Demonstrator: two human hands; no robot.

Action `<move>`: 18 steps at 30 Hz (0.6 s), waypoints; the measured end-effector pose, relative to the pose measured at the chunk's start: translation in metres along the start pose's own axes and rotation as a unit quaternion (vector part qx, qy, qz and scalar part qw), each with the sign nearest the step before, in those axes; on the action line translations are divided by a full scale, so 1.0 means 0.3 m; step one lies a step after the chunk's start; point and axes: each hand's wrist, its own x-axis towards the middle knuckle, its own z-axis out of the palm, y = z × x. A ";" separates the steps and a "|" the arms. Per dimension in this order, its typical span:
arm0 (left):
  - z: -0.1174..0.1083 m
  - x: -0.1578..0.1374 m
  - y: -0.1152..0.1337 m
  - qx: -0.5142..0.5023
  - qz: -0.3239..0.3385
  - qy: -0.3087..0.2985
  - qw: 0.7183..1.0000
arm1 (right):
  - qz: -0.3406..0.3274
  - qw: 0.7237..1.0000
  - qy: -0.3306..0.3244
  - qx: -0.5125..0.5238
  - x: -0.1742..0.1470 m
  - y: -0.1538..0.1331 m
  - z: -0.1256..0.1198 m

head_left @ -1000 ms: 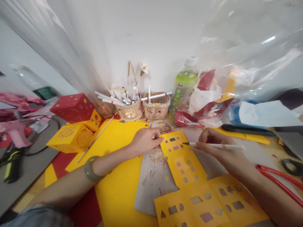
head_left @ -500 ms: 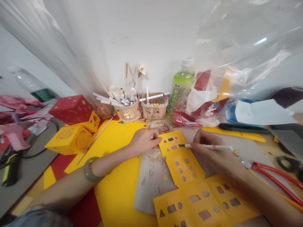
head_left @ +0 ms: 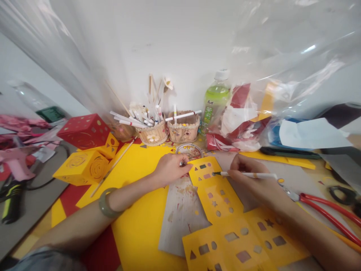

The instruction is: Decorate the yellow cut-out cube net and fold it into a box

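A yellow card with cut-out triangles, rectangles, circles and stars lies across the grey board, its lower part spreading wide toward me. My left hand, wearing a green bangle at the wrist, grips the card's upper left edge between thumb and fingers. A small pale object shows in its curled fingers; I cannot make out what it is. In my right hand is a white marker pen, held nearly level. Its dark tip points left, at the card's surface beside a cut-out near the right edge.
Pen baskets stand along the wall beside a green drink bottle. Decorated red and yellow boxes sit at left, near a pink glue gun. Red-handled pliers lie right of my right hand.
The marker's tip stays near the same place on the card, and both hands keep their grip. The view has shifted very slightly.
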 end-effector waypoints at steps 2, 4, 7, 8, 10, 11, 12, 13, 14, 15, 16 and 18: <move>0.000 0.001 0.000 0.000 0.001 0.001 1.000 | 0.002 1.000 -0.005 -0.004 -0.002 0.000 0.001; 0.000 0.000 -0.001 0.001 0.002 0.002 1.000 | 0.001 1.000 -0.006 -0.007 -0.003 -0.001 0.001; -0.001 -0.001 -0.002 0.001 0.003 0.002 1.000 | -0.006 1.000 -0.002 -0.009 -0.004 -0.004 0.003; -0.001 -0.002 -0.001 0.002 0.003 0.002 1.000 | -0.005 1.000 -0.004 -0.010 -0.004 -0.005 0.004; -0.002 -0.002 -0.001 0.003 0.002 0.002 1.000 | 0.000 1.000 -0.009 -0.010 -0.003 -0.006 0.005; -0.002 -0.002 0.000 0.003 0.002 0.001 1.000 | 0.003 1.000 -0.009 -0.010 -0.003 -0.006 0.005; -0.003 -0.002 0.000 0.003 0.002 0.001 1.000 | 0.004 1.000 -0.007 -0.009 -0.002 -0.006 0.005; -0.003 -0.002 0.001 0.004 0.003 0.001 1.000 | 0.003 1.000 -0.005 -0.007 -0.001 -0.005 0.006; -0.004 -0.001 0.001 0.004 0.003 0.000 1.000 | 0.002 1.000 -0.003 -0.007 -0.001 -0.003 0.005; -0.004 -0.001 0.001 0.004 0.004 0.000 1.000 | 0.001 1.000 -0.004 -0.007 0.000 -0.002 0.005; -0.005 -0.001 0.001 0.004 0.004 0.000 1.000 | 0.002 1.000 -0.007 -0.008 0.000 -0.001 0.005; -0.005 -0.001 0.002 0.005 0.004 -0.001 1.000 | 0.006 1.000 -0.009 -0.007 -0.001 0.001 0.004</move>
